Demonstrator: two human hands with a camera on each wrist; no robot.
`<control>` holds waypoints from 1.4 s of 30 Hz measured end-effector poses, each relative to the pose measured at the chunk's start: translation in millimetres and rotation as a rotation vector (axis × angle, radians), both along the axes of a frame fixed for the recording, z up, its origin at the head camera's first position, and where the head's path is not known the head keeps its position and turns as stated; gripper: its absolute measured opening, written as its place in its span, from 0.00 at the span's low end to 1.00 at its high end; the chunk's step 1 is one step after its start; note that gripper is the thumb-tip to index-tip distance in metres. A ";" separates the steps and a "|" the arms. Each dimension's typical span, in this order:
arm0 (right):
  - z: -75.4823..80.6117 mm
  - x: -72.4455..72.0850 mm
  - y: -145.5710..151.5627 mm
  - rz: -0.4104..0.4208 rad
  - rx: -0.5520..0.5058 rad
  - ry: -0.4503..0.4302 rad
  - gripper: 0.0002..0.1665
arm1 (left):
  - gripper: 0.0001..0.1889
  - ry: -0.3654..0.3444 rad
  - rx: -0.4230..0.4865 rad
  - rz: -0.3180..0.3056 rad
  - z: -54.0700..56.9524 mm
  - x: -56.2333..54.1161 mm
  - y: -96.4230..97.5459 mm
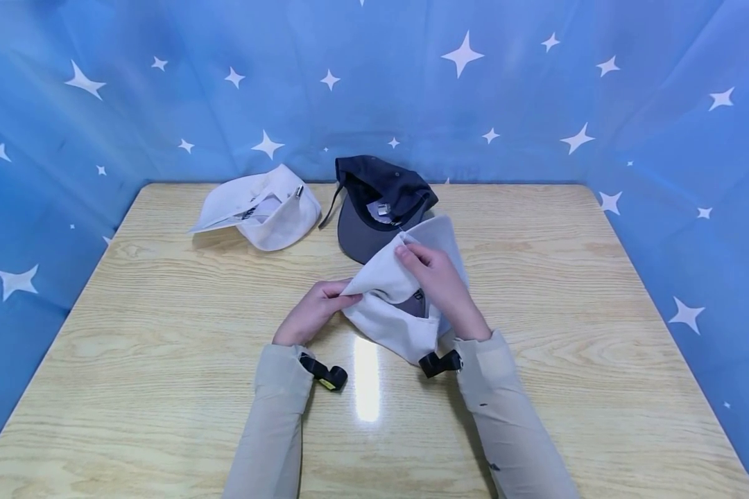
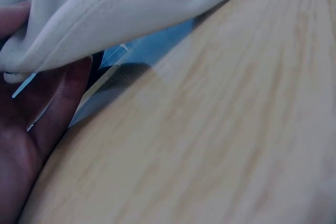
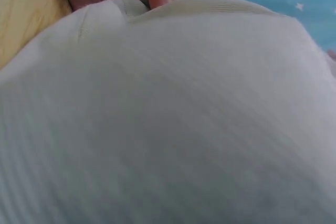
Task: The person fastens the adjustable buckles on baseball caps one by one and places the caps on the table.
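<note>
A light grey cap point(image 1: 387, 277) is held up between both hands near the middle of the table, its inside partly visible. My left hand point(image 1: 315, 312) pinches its left edge; in the left wrist view, fingers point(image 2: 58, 103) lie under the cloth point(image 2: 131, 3) with the thumb above it. My right hand point(image 1: 440, 281) pinches the far upper edge between thumb and fingers. Pale fabric point(image 3: 168, 114) fills most of the right wrist view and hides the right hand there. Just behind, a dark navy cap point(image 1: 383, 187) with a grey brim lies with its opening showing.
A white cap point(image 1: 281, 215) rests on its side at the back left of the wooden table point(image 1: 162, 333). A blue curtain point(image 1: 374, 83) with white stars hangs behind and at both sides. Small black devices point(image 1: 331, 375) are strapped at the wrists.
</note>
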State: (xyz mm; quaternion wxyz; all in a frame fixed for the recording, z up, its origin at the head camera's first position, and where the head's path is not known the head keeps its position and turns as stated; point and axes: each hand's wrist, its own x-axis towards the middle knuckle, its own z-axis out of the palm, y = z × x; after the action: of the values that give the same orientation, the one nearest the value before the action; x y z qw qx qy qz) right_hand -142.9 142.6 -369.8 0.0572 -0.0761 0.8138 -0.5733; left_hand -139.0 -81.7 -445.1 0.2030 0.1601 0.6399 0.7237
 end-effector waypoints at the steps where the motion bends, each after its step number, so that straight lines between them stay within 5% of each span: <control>1: 0.0 0.3 -0.5 -0.001 0.006 0.002 0.30 | 0.15 0.000 -0.003 -0.002 0.6 0.2 0.0; 15: 1.7 2.2 -2.0 -0.011 -0.079 0.035 0.18 | 0.14 0.003 -0.034 0.014 4.8 1.0 -0.3; 21: 21.3 11.5 -4.1 -0.052 -0.131 0.042 0.14 | 0.21 -0.042 0.058 -0.005 5.8 -0.8 -1.2; 26: 21.1 11.0 -1.4 -0.075 -0.150 0.055 0.18 | 0.23 -0.102 0.113 0.001 7.6 -2.4 -1.2; 34: 22.8 10.8 -0.2 -0.172 -0.165 0.178 0.19 | 0.22 -0.101 0.137 -0.024 8.3 0.3 -1.8; 42: 44.2 25.1 -11.5 -0.096 -0.237 0.410 0.12 | 0.24 -0.068 0.189 -0.077 3.5 0.9 -0.6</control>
State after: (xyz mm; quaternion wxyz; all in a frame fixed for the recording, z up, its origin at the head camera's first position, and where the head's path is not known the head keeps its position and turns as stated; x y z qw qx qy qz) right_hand -117.7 131.1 -325.6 -0.1460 -0.1585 0.7381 -0.6394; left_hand -138.1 -82.3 -441.6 0.2362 0.1783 0.5549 0.7775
